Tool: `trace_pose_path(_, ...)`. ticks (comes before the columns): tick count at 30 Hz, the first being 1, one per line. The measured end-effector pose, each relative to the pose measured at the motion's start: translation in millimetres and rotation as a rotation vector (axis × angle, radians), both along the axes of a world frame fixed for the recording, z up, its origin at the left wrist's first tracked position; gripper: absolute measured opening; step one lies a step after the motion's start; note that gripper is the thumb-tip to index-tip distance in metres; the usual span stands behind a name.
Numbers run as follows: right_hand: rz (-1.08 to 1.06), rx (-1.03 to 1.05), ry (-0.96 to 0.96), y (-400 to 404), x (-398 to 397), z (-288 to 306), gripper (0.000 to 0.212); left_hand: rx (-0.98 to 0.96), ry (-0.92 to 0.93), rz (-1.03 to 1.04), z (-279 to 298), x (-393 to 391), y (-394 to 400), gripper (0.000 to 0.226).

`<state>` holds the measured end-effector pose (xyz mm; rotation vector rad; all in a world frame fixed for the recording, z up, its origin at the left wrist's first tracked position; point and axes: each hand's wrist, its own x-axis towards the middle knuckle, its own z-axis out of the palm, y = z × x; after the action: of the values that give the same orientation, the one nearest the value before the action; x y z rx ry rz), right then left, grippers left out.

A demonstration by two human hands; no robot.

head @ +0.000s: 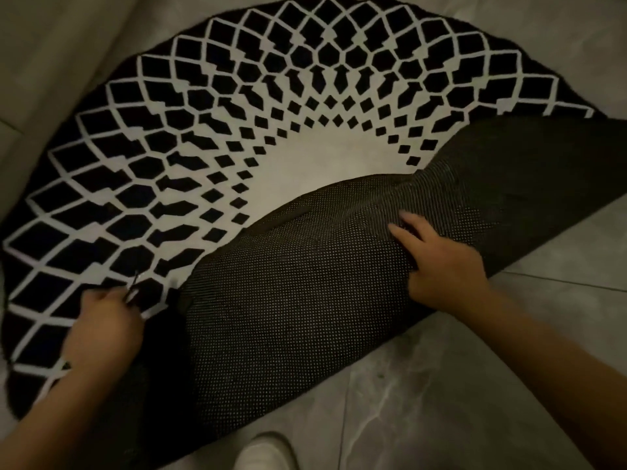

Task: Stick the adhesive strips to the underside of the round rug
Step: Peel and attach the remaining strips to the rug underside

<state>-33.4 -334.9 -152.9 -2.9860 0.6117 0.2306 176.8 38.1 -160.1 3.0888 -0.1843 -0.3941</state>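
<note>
Free room: bare tiled floor (475,385) at four o'clock.
Obstacle: folded-over rug flap (288,300) at centre; white shoe (264,451) at six o'clock.

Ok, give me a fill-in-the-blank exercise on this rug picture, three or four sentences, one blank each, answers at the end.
1. The round rug is folded over so its dotted ____ faces up.
2. The right hand rests on the folded part with fingers ____.
3. The left hand pinches a thin strip over the rug's ____ side.
4. The rug lies on a ____ floor.

Missing words: underside; spread flat; patterned; tiled
</note>
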Motion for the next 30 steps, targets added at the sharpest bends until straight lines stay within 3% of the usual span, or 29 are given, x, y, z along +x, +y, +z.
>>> trace_pose_path(3, 0.006, 0.068, 0.486, -8, -7, -4, 0.072, -0.164, -0.034, -0.213, 17, -30, -33, 0.032)
trace_pose_path(5, -0.002, 0.133, 0.534, -12, -14, -6, 0.072, -0.182, -0.011, -0.424, 21, -54, -53, 0.036)
trace_pose_path(8, 0.009, 0.128, 0.463, -15, -22, -8, 0.071, -0.094, 0.062, -0.553, -1, -90, -76, 0.053)
trace_pose_path(13, -0.023, 0.065, 0.189, -18, -62, -14, 0.062, 0.096, 0.269, -0.470, -35, -124, -88, 0.058)
trace_pose_path(20, 0.164, -0.045, 0.243, -22, -97, -36, 0.087, 0.109, 0.305, -0.476, -36, -121, -87, 0.061)
trace_pose_path(30, 0.221, -0.067, 0.101, -21, -104, -42, 0.056, 0.081, 0.278, -0.505, -43, -120, -85, 0.064)
